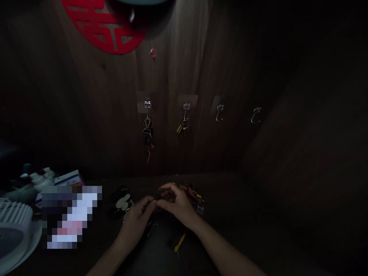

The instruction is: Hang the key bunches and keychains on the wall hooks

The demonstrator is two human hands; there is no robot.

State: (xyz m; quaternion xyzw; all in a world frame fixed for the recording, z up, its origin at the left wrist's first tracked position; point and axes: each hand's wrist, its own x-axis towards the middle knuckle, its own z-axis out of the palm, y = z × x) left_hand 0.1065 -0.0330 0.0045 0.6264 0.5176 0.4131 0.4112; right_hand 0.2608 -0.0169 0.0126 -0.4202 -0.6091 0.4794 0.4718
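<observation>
My left hand and my right hand meet low over the dark surface, thumbs and forefingers pinched together. Something small and dark is between the fingertips, too dim to make out. Just left of my left hand lies a dark item with a pale, round-lobed shape. Beneath and beyond my right hand is a bundle of red and yellow cords with a small pale tag. A yellow tassel shows below the hands. Thin metal pieces, perhaps keys, lie beside my left hand.
Several metal hooks line the wooden wall; keys on a ring and a keychain hang from two, with another hook to the right. A red paper cut-out is above. White bottles, a box and a white slatted object stand left.
</observation>
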